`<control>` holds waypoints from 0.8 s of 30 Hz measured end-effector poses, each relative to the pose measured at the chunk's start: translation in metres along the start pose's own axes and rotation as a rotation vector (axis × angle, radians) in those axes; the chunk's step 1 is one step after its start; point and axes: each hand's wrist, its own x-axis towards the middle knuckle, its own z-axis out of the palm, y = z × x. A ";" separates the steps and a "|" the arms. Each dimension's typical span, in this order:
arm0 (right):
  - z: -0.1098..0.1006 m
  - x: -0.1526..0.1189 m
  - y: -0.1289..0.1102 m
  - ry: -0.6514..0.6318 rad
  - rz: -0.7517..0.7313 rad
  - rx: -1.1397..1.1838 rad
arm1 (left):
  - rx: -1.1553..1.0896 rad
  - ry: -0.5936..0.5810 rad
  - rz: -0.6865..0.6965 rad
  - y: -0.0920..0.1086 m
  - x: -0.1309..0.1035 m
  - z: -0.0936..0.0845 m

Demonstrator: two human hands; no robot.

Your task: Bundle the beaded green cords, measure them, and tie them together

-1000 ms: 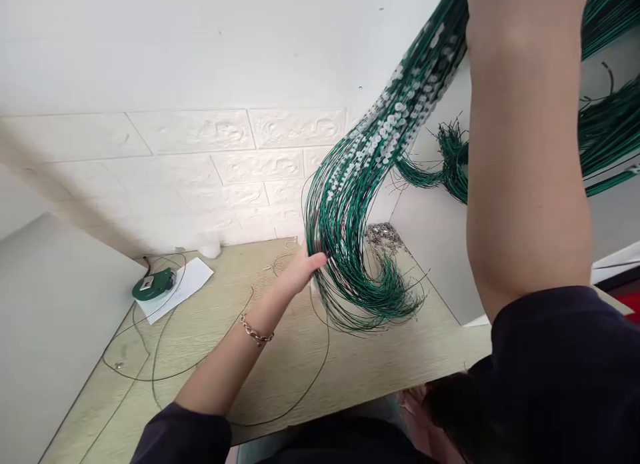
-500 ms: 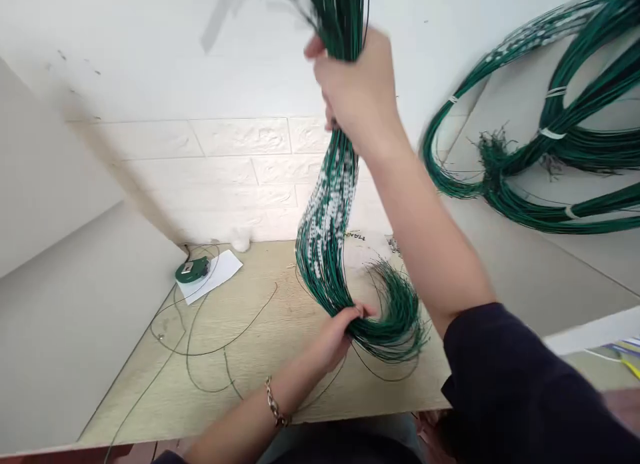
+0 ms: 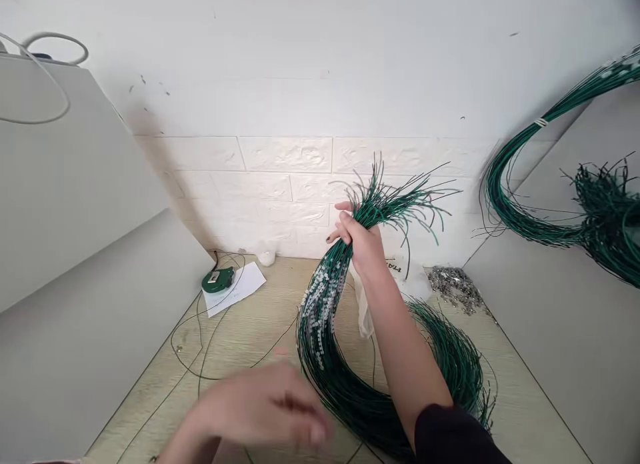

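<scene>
My right hand (image 3: 361,241) is closed around a thick bundle of green wires (image 3: 317,324), close to its upper end. Loose wire tips fan out above the fist. Below it, the bundle shows a band of small white pieces and curves down to the table, and its other end spreads out behind my right forearm. Smeared by motion, my left hand (image 3: 265,404) is off the bundle, low and to the left of it. Its fingers are too blurred to make out.
A green tape measure (image 3: 218,280) lies on white paper (image 3: 245,289) at the left, among thin loose wires. Behind my right arm are a white plastic bag (image 3: 367,311) and a heap of small metal pieces (image 3: 455,287). More green wire bundles (image 3: 520,217) hang at the right.
My right hand has lowered the bundle, and its top wire ends now show. My left hand has let go of the lower part and moved left and down. The view has shifted.
</scene>
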 end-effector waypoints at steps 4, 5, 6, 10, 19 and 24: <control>0.009 -0.007 0.006 -0.138 0.043 0.080 | 0.046 0.845 0.097 0.030 0.021 -0.063; 0.010 -0.009 0.006 -0.170 0.055 0.104 | 0.003 0.914 0.136 0.029 0.032 -0.075; 0.011 -0.010 0.005 -0.202 0.067 0.131 | -0.042 0.853 0.179 0.026 0.043 -0.084; 0.006 -0.013 0.002 -0.317 0.094 0.143 | -0.294 0.442 0.282 0.010 0.074 -0.097; -0.001 -0.017 -0.012 -0.289 0.131 -0.674 | -0.364 0.465 0.320 -0.005 0.090 -0.091; 0.011 -0.021 0.003 -0.159 0.034 -0.830 | -0.233 0.664 0.322 0.005 0.096 -0.086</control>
